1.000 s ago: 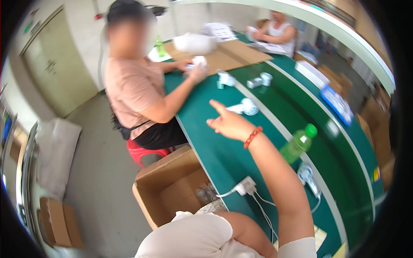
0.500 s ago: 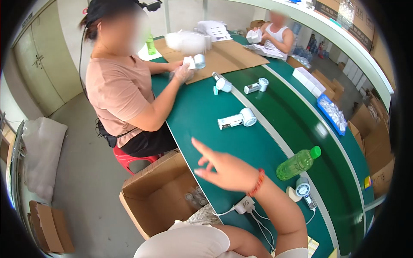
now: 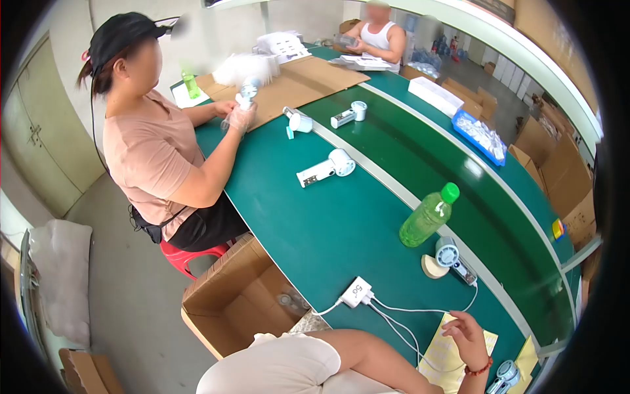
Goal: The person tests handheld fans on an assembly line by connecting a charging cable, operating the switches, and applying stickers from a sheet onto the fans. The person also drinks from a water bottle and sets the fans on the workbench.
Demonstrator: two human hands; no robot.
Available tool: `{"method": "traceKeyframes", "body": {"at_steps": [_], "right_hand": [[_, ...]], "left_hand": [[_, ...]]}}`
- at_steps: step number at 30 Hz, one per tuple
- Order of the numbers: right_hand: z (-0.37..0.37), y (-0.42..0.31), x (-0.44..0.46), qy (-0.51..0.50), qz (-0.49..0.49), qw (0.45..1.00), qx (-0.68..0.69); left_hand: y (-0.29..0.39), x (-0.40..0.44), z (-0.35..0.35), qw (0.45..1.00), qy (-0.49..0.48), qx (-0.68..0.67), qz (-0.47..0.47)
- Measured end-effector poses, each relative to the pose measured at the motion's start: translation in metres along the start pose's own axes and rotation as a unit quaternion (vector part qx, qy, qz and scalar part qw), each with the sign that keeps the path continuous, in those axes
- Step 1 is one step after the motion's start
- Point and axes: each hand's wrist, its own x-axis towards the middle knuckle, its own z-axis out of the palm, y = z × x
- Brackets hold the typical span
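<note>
My right hand (image 3: 467, 338), with a red beaded bracelet at the wrist, is low at the right over a yellow sheet (image 3: 443, 348). Its fingers are loosely bent and apart, holding nothing visible. My left arm shows at the bottom, but its hand is outside the frame. A blue handheld fan (image 3: 450, 253) on a cable lies beyond my right hand, beside a round cream-coloured piece (image 3: 434, 266). Another fan (image 3: 505, 375) is at the lower right edge. A white charger (image 3: 356, 291) with several cables sits left of my hand, and a green bottle (image 3: 426, 218) stands farther back.
A co-worker (image 3: 147, 151) at the left holds a fan (image 3: 248, 90) in gloved hands. Three fans, one of them nearer (image 3: 328, 167), lie on the green table (image 3: 295, 217). An open carton (image 3: 216, 308) stands below its edge. Another person (image 3: 380, 36) sits at the back.
My right hand has moved from above the table's middle down to the lower right, its pointing finger now bent. The view has shifted, showing the lower right fan. The co-worker's fan is now upright.
</note>
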Motion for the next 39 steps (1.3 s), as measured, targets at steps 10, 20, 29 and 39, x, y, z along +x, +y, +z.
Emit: {"method": "traceKeyframes", "body": {"at_steps": [10, 20, 29, 39], "right_hand": [[-0.044, 0.069, -0.068, 0.254, 0.029, 0.961, -0.104], [-0.029, 0.101, -0.062, 0.361, -0.036, 0.919, -0.152], [-0.034, 0.088, -0.07, 0.396, -0.05, 0.876, -0.27], [-0.036, 0.088, -0.069, 0.398, -0.034, 0.88, -0.258]], "left_hand": [[0.015, -0.008, -0.01, 0.996, -0.027, -0.028, -0.083], [0.036, -0.023, -0.042, 0.987, -0.035, -0.112, -0.113], [0.022, -0.019, -0.027, 0.985, -0.037, -0.136, -0.101], [0.02, -0.019, -0.026, 0.987, -0.045, -0.127, -0.089]]}}
